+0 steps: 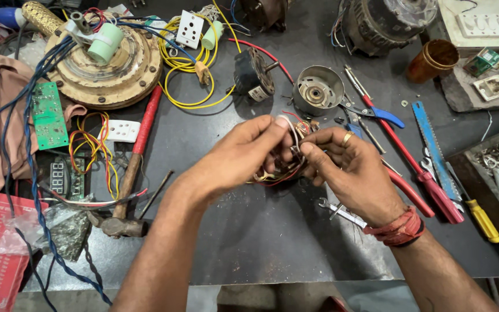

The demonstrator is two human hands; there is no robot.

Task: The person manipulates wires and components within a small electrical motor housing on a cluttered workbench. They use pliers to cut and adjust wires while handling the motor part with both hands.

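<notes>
dark workbench (249, 231) bearing hammer (129, 173), pliers (402, 167).

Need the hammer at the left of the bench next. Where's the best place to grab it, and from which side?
Grip the hammer mid-handle, on the bare wooden stretch below the red sleeve, coming from above. It lies flat and slanted, head nearest you. Coloured wires crowd its left; the right side looks freer.

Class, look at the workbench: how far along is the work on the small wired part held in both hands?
Done: motor housing lies opened. In hand: left hand and right hand pinch the wire bundle. Left: the black motor and housing lie apart, unjoined.
</notes>
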